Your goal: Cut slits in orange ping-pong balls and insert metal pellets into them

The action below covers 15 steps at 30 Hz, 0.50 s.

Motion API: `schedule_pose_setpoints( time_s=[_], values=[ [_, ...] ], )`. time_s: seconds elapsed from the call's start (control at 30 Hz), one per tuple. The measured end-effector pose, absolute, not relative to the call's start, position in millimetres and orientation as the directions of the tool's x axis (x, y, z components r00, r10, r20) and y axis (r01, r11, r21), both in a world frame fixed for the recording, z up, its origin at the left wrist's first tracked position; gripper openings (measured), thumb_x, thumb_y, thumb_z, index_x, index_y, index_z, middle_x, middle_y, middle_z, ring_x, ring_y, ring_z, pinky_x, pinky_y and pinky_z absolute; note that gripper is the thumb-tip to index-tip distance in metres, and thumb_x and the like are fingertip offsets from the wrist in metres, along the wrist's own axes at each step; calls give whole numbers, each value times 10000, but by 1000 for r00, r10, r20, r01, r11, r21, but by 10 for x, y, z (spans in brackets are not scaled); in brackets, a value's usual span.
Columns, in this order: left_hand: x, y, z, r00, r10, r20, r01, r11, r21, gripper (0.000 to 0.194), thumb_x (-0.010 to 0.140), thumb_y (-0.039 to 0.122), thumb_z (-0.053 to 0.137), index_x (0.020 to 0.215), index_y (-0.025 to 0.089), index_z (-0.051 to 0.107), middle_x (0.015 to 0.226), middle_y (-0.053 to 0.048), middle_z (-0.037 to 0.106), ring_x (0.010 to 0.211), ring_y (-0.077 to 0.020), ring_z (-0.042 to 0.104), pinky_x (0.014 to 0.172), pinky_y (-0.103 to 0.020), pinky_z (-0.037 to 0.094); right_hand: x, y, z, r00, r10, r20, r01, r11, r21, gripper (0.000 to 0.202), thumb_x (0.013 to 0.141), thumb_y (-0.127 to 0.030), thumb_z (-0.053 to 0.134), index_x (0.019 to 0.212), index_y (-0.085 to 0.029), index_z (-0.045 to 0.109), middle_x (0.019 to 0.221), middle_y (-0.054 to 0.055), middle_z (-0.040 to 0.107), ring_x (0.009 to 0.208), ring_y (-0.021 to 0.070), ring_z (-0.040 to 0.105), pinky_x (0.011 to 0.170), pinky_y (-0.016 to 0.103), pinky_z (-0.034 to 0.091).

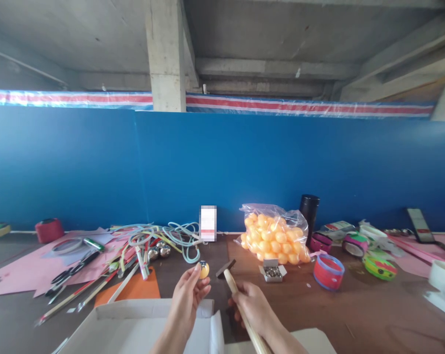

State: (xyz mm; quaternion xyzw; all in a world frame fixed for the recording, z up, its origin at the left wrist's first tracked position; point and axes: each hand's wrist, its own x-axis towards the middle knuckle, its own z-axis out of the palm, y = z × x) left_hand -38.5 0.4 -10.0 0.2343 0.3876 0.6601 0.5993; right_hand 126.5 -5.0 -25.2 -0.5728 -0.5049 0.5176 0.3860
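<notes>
Between thumb and fingers, my left hand (190, 291) pinches an orange ping-pong ball (204, 270); a small dark, shiny spot shows on its upper side, too small to make out. My right hand (250, 306) is wrapped around the wooden handle of a hammer (228, 280). The hammer's dark head points up and left, close to the ball but apart from it. Just beyond my right hand stands a small open box of metal tacks (273, 271). Behind that box lies a clear plastic bag (276, 236) full of orange balls.
An open white cardboard box (134, 322) lies at the front left. Scissors (73, 271), pink paper (12, 273), tubing (191, 231) and shiny metal balls (165, 250) clutter the left. Tape rolls (328, 273) and a black cylinder (309, 214) stand to the right. A blue partition (222, 162) closes the back.
</notes>
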Motion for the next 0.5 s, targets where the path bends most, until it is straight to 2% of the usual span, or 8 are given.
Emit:
schedule_pose_setpoints(
  time_s=[0.5],
  values=[
    [-377,-13,-114,-160,977,-143,-598,19,801,295,648,320,714,840,152,564,749,-16,581,608,-94,597,541,-217,530,1322,-63,-219,-56,989,-135,338,-108,-935,136,737,-212,443,751,-140,557,680,40,661,400,98,564,328,161,375]
  ],
)
